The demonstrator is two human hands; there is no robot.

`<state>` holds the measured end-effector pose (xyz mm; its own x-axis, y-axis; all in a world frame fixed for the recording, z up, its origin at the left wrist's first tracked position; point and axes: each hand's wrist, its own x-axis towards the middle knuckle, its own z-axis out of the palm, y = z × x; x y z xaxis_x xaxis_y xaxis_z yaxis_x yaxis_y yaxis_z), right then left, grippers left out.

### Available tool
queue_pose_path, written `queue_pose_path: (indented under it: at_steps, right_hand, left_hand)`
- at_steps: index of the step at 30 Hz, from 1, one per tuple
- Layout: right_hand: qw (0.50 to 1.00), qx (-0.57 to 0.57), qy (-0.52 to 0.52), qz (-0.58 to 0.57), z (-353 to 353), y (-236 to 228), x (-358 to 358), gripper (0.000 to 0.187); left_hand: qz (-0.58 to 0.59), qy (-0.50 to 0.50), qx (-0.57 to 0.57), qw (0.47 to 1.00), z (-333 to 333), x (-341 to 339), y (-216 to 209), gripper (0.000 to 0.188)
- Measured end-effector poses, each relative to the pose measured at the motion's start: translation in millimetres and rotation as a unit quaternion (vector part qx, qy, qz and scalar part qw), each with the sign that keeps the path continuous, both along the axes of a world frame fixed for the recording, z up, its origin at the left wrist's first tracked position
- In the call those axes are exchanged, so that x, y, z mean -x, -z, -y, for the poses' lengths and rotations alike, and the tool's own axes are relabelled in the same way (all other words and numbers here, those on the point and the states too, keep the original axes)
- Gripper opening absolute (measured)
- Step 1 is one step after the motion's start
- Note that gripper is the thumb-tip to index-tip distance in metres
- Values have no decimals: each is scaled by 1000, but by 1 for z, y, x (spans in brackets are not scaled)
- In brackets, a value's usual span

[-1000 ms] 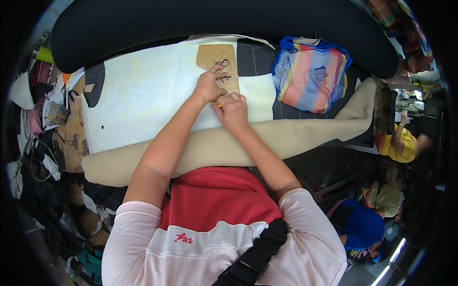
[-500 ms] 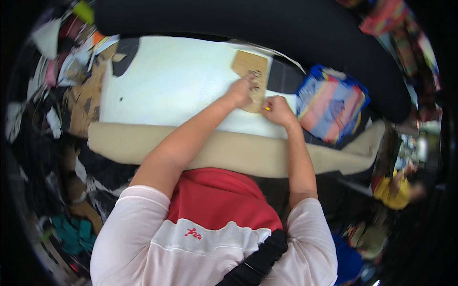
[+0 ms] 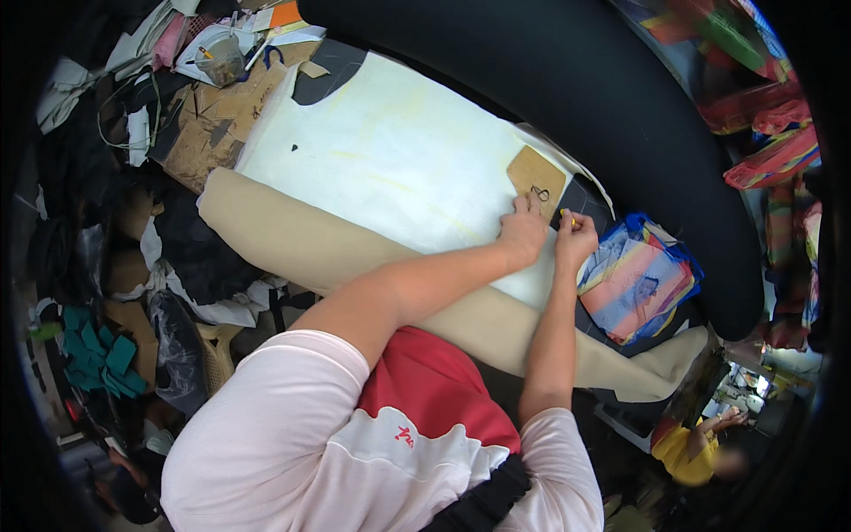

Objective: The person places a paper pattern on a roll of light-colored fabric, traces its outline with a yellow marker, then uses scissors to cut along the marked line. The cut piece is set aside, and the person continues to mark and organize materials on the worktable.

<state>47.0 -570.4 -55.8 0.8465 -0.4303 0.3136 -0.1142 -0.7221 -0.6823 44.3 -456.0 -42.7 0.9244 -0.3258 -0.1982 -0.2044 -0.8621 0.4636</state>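
Observation:
My left hand [image 3: 525, 232] lies on the lower part of a tan cardboard pattern piece [image 3: 534, 170], fingers stretched out and pressing it down. The pattern piece rests on a large white sheet of material [image 3: 381, 146] with faint yellow lines, close to the sheet's right edge. My right hand [image 3: 578, 243] is closed in a pinch on a short yellow marking stick [image 3: 567, 215], just beside the pattern's right edge. Whether its tip touches the material cannot be made out.
A beige roll [image 3: 292, 232] runs along the near side. A thick black roll [image 3: 567, 97] bounds the far side. At right lies a colourful striped bundle [image 3: 640, 282]. Cardboard [image 3: 199, 133] and a clear tub [image 3: 222, 60] are at left. A person in yellow [image 3: 687, 450] is at lower right.
The view has turned, so the table now slants down to the right. My right hand has moved up along the pattern's right edge with the yellow stick. My left hand still presses the pattern.

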Motion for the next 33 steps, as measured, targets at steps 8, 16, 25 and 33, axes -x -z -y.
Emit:
queue_pose_path:
  at_steps: [8,16,25,33]
  right_hand:
    - [982,-163,40,84,-24,15,24,11]
    - [989,-128,68,-8,-32,25,33,17]
    - [903,-419,-41,-89,-144,-9,12,11]
    - [777,-623,18,-89,-177,-31,6,8]
  left_hand:
    - [-24,-77,290,954,-99,-13,-15,69]
    - [-52,-217,358,907,-418,-57,-52,67]
    - [-63,-300,550,777,-579,-86,-24,38]
    - [-317,-199,663,648,-364,-47,-24,47]
